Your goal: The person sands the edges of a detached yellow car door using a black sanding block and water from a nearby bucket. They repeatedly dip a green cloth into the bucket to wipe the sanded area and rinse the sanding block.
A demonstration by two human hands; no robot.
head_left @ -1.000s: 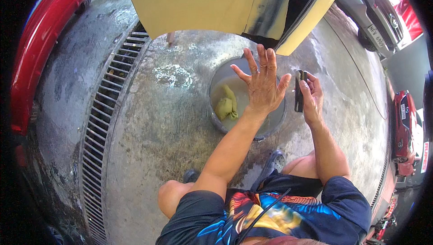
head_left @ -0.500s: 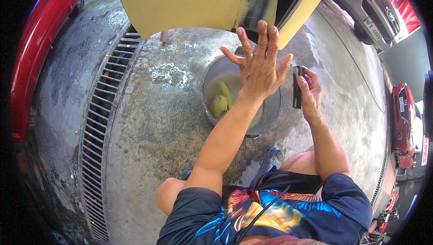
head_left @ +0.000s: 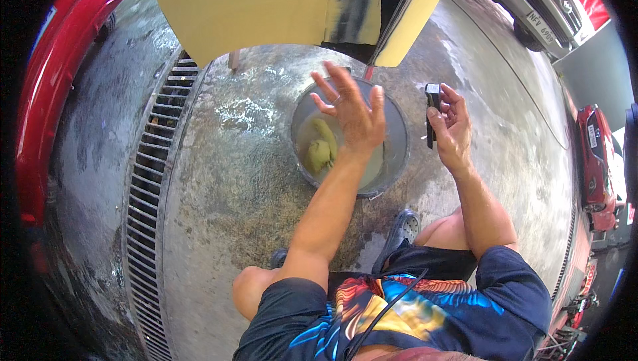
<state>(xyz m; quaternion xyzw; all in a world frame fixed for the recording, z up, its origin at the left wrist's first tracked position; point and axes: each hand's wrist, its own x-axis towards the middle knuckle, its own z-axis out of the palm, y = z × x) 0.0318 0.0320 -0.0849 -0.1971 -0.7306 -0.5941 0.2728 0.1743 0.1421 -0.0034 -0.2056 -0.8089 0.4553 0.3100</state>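
Our right hand (head_left: 455,133) holds a slim black rectangular block (head_left: 432,102) between thumb and fingers, its far end pale; our left hand (head_left: 359,118), spread wide, hovers to its left above a round grey tub (head_left: 397,140). Around us are a damp grey concrete floor (head_left: 226,195) and 2 glossy red cars (head_left: 595,158).

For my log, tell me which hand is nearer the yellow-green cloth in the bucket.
Left. The left hand appears over the bucket, just right of the cloth; the right hand, holding a black block, is farther right, past the bucket's rim.
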